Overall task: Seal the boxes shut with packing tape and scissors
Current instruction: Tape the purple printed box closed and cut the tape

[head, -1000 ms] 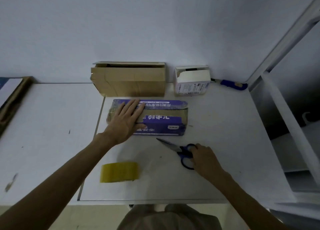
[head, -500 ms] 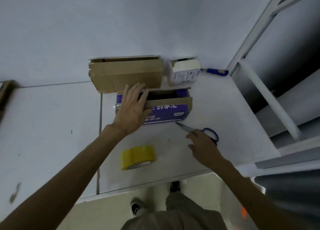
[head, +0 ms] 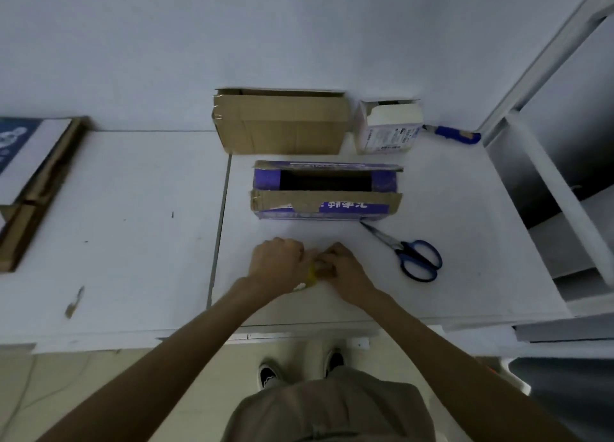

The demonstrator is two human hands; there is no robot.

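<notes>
Both hands have left their earlier places: the left hand (head: 275,264) has come off the purple box (head: 325,209) and the right hand (head: 345,268) has let go of the scissors (head: 397,245), and they now meet over the yellow tape roll (head: 311,274) near the front edge of the table (head: 133,209). Fingers of both hands are curled tight around the roll, so only a sliver of yellow shows between them; I cannot tell whether a loose end has been picked free yet. With nobody pressing on it, the purple box sits with its top gaping, the near flap folded outward and a dark slot showing between the flaps. The scissors lie flat to the right of the hands, blade tip just beside the box's front right corner. Behind stand a brown cardboard box (head: 282,126), a small white box (head: 388,129) and a blue-handled knife (head: 452,132) against the wall. As I see it, the trouble ahead is the flaps: unheld, they could spring wide while tape is drawn, so the strip lands crooked or bridges a gap. A long pulled strip may also fold onto itself, and both hands being busy leaves none for the scissors.
</notes>
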